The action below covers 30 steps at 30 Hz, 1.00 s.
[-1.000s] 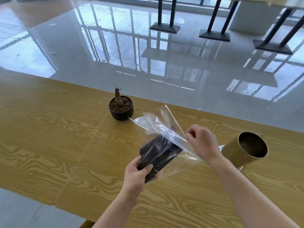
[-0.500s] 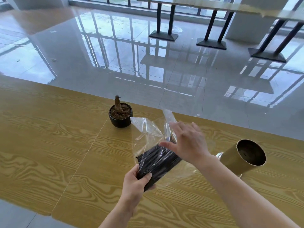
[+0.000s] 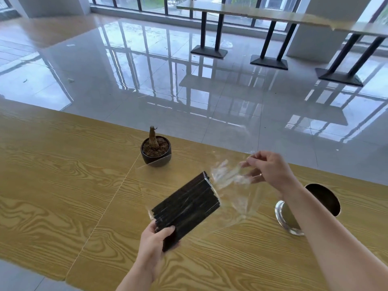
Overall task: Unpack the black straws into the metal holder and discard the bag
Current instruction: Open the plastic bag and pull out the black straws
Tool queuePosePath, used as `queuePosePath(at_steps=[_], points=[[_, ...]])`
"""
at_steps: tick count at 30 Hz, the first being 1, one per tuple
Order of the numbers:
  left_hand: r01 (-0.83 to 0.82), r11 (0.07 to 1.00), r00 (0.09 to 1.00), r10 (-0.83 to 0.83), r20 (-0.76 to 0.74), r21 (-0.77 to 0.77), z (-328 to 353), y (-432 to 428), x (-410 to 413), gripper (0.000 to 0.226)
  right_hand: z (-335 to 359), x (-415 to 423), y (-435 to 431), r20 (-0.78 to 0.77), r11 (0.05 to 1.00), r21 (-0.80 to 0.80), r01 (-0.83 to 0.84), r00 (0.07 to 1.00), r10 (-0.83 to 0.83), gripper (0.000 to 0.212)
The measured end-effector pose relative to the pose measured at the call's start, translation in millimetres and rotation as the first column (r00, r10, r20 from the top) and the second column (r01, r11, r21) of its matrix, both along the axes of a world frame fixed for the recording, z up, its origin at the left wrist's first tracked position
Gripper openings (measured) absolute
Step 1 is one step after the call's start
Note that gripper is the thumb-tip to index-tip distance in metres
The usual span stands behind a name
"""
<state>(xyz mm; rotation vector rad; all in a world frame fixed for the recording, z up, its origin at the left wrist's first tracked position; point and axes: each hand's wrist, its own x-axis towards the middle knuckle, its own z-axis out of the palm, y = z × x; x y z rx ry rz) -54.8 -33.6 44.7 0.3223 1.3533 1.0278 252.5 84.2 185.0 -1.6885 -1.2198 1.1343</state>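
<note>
A bundle of black straws [image 3: 186, 208] lies slanted inside a clear plastic bag [image 3: 237, 198], held above the wooden table [image 3: 63, 185]. My left hand [image 3: 156, 244] grips the lower end of the bundle through the bag. My right hand [image 3: 270, 170] pinches the bag's open upper end and holds it stretched up and to the right. The metal holder [image 3: 294, 215], a shiny cylinder with a dark opening, stands on the table at the right, partly hidden behind my right forearm.
A small black pot [image 3: 156, 151] with soil and a bare stump stands near the table's far edge, just beyond the bag. A seam runs across the tabletop. Beyond it lie a glossy tiled floor and black-legged tables [image 3: 210, 32] by windows.
My right hand has moved from over the bag's middle up and to the right, pulling the open end out. The straws have tilted flatter. My left hand keeps its grip.
</note>
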Motion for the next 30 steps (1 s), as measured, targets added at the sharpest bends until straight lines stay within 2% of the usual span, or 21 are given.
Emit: queuePosePath(at_steps=[2, 5, 8, 10, 11, 13, 15, 17, 19, 24, 26, 30], points=[[0.007, 1.0, 0.998, -0.009, -0.06, -0.027, -6, 6, 3, 0.031, 13, -2, -1, -0.037, 0.998, 0.031, -0.054, 0.998, 0.055, 0.011], [0.02, 0.996, 0.981, -0.036, -0.188, -0.087, -6, 15, 12, 0.058, 33, -9, -4, -0.034, 0.982, 0.081, -0.172, 0.984, 0.175, 0.009], [0.114, 0.988, 0.897, -0.146, -0.416, -0.102, 10, 18, 25, 0.075, 51, -19, -9, -0.018, 0.961, 0.121, -0.248, 0.968, 0.252, 0.009], [0.217, 0.976, 0.792, -0.182, -0.583, -0.01, 35, 21, 37, 0.073, 59, -27, -13, -0.043, 0.952, 0.142, -0.271, 0.959, 0.279, 0.009], [0.265, 0.96, 0.774, -0.157, -0.614, 0.088, 52, 24, 45, 0.068, 62, -30, -15, -0.061, 0.947, 0.144, -0.288, 0.952, 0.299, 0.009], [0.368, 0.883, 0.809, -0.148, -0.569, 0.293, 94, 31, 64, 0.063, 66, -37, -18, -0.088, 0.933, 0.138, -0.332, 0.934, 0.346, 0.009], [0.434, 0.8, 0.859, -0.228, -0.459, 0.414, 135, 40, 84, 0.072, 69, -43, -21, -0.127, 0.928, 0.129, -0.35, 0.922, 0.365, 0.01], [0.422, 0.793, 0.885, -0.254, -0.391, 0.44, 165, 50, 101, 0.07, 72, -48, -23, -0.159, 0.925, 0.129, -0.358, 0.913, 0.376, 0.016], [0.372, 0.819, 0.897, -0.197, -0.395, 0.437, 180, 58, 111, 0.06, 75, -49, -24, -0.156, 0.923, 0.142, -0.357, 0.913, 0.377, 0.022], [0.264, 0.812, 0.905, -0.022, -0.425, 0.521, 189, 61, 113, 0.015, 96, -38, -27, -0.124, 0.937, 0.199, -0.289, 0.941, 0.316, 0.019], [0.215, 0.81, 0.897, 0.058, -0.439, 0.546, 194, 63, 112, 0.018, 107, -33, -28, -0.079, 0.941, 0.222, -0.254, 0.958, 0.277, 0.017], [0.163, 0.809, 0.865, 0.158, -0.476, 0.565, 207, 73, 103, 0.022, 135, -21, -28, 0.14, 0.935, 0.319, -0.154, 0.984, 0.114, 0.016]])
